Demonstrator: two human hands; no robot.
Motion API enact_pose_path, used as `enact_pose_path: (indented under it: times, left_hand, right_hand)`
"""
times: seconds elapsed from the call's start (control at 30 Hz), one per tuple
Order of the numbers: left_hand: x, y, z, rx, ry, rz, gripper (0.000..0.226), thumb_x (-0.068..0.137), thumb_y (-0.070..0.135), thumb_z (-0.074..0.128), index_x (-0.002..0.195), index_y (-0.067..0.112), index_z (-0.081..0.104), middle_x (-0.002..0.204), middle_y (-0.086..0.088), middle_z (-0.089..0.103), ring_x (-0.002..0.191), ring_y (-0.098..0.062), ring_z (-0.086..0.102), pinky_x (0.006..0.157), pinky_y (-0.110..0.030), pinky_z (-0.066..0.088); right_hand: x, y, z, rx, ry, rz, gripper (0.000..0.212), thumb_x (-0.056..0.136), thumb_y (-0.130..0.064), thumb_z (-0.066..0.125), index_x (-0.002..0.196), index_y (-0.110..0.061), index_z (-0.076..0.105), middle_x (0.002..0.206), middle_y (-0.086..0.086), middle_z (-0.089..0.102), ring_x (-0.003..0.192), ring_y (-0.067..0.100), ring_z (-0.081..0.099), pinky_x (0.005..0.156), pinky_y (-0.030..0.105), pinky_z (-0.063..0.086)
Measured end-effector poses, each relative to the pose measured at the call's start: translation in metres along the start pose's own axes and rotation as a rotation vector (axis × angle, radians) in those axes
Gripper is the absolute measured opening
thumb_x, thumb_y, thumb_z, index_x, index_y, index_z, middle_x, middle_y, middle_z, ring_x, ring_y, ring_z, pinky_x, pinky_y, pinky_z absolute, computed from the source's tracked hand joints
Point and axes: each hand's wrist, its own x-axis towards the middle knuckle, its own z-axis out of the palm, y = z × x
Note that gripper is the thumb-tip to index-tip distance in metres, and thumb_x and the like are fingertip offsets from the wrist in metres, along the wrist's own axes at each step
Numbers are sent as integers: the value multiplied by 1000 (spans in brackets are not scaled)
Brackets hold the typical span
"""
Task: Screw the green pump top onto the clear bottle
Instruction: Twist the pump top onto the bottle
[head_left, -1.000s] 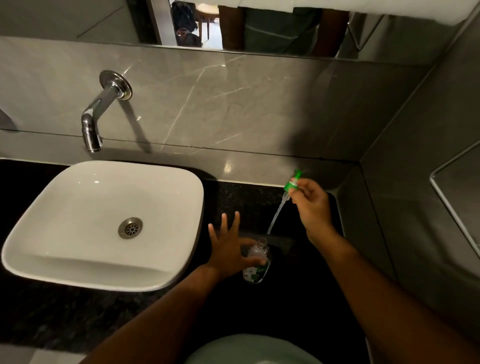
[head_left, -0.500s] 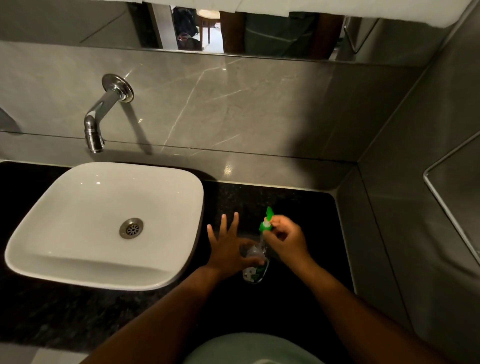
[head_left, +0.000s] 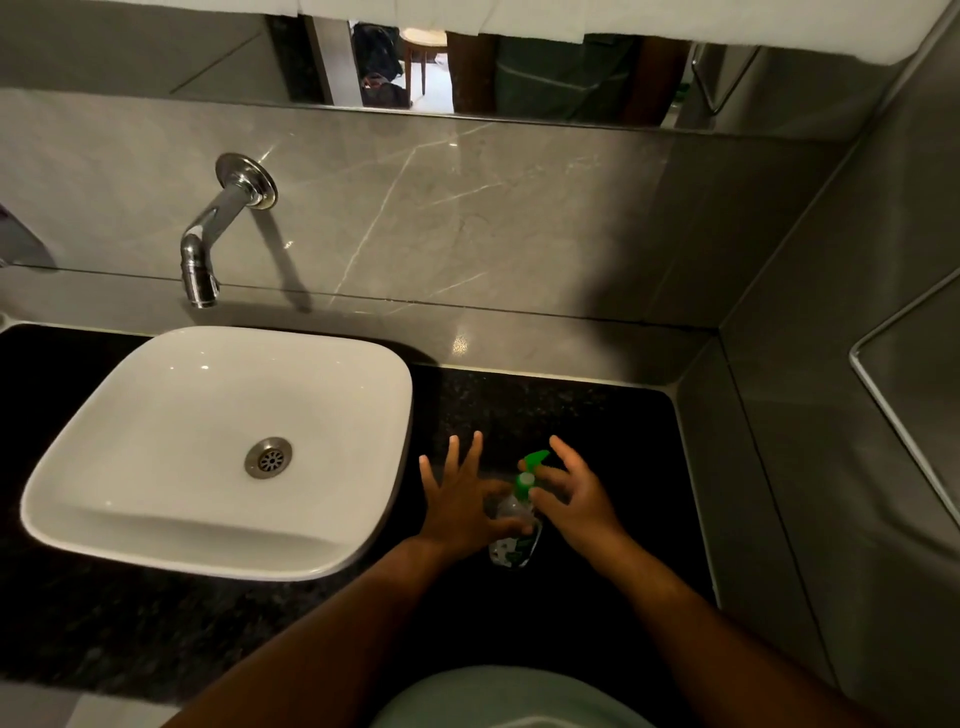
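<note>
The clear bottle (head_left: 511, 540) with a green-printed label stands upright on the black stone counter (head_left: 597, 431), right of the basin. The green pump top (head_left: 529, 470) sits in its neck, nozzle pointing away to the right. My left hand (head_left: 460, 506) pinches the bottle's body between thumb and forefinger, its other fingers spread. My right hand (head_left: 571, 493) holds the pump's collar with thumb and fingertips, the remaining fingers fanned out.
A white countertop basin (head_left: 156, 415) with a metal drain fills the left side, under a chrome wall spout (head_left: 200, 260). Grey stone walls close the back and right. A mirror (head_left: 467, 67) runs above.
My right hand brought the pump down from high at the right, fed its tube into the bottle, and now the pump sits lower in the neck. My left hand stayed on the bottle.
</note>
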Motion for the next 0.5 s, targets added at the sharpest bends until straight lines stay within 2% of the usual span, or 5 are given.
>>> enact_pose_path:
  times: [0.13,0.23,0.33,0.43,0.5]
  left_hand:
    - [2,3,-5,7,-31,38,69,58,90,47,111,49,64,161,7,-14,136,-17,-38,96,-52,-38]
    - [1,0,-8,34,-29,18,64,62,86,52,112,48,64,161,7,-13,135,-16,-37,93,-49,-40]
    - [1,-2,-9,52,-26,4,68,60,88,49,111,46,64,161,6,-11,135,-16,-35,94,-50,-39]
    - [0,0,-6,17,-20,11,70,57,90,47,112,48,63,161,8,-11,135,-14,-37,94,-49,-40]
    - [0,1,-4,-1,-16,10,68,57,90,47,111,51,62,161,8,-10,136,-14,-36,95,-49,-39]
  right_hand:
    - [1,-3,5,-193,150,-31,87,64,-24,87,135,-23,39,97,-2,56,88,9,57,67,14,43]
    - [-1,3,2,-163,69,-12,103,66,-24,86,146,-22,23,117,0,51,104,10,51,84,21,43]
    - [0,5,-3,-60,-80,-8,99,78,-10,75,152,-20,10,141,0,47,115,-3,51,94,21,46]
    - [4,1,1,-95,21,-13,92,73,-11,79,148,-21,26,110,0,66,90,-2,63,77,17,50]
    - [5,0,5,-177,116,-34,93,65,-22,86,143,-21,34,99,-2,59,87,3,56,71,14,42]
